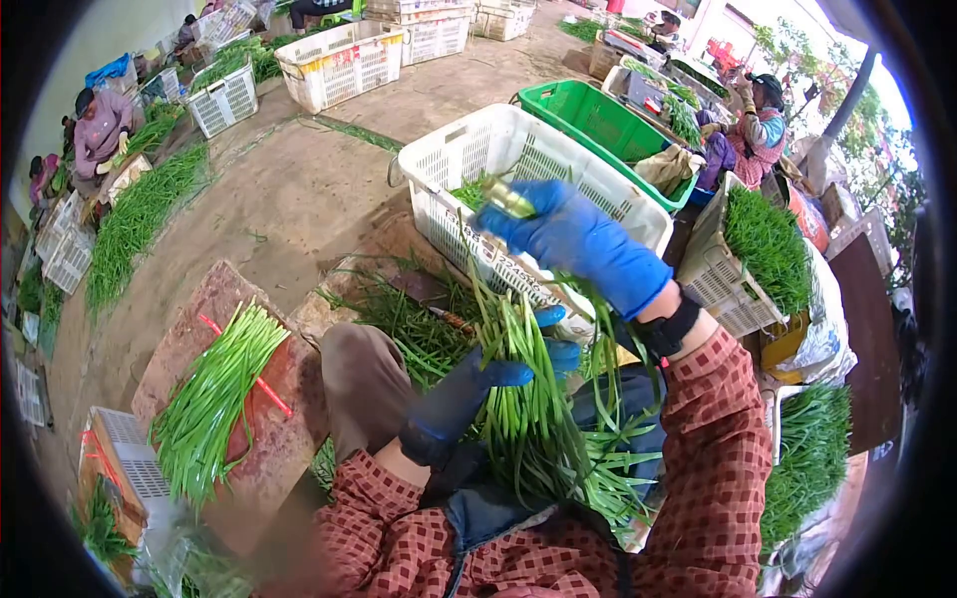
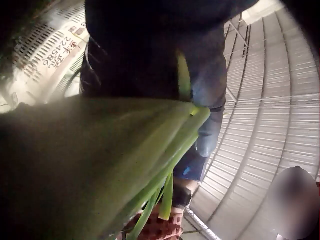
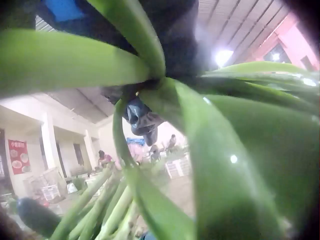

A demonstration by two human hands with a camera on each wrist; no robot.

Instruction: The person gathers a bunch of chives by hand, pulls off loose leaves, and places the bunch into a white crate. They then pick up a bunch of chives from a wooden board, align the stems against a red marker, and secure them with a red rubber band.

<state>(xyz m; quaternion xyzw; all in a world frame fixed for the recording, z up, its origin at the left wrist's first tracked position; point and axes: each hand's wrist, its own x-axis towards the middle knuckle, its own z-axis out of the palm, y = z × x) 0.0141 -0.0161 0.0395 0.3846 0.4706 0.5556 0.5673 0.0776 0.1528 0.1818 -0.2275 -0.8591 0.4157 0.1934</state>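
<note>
Gripped in left hand (image 1: 471, 396), just short of near edge of crate (image 1: 429, 189): greens (image 1: 528, 374), with loose stalks (image 1: 510, 199) held in right hand (image 1: 578, 239); likely light, limp, slippery, easily bruised, best taken by paler ends (image 3: 125, 212).

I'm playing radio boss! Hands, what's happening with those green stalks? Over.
Left hand gripping green stalks. Right hand raised, holding more stalks. In the way: long leaves, filling much of right wrist view.

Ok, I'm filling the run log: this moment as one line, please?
left hand: grips leafy green bunch | right hand: raised, holds green stalks | slab: second bunch lying across red strip
</note>
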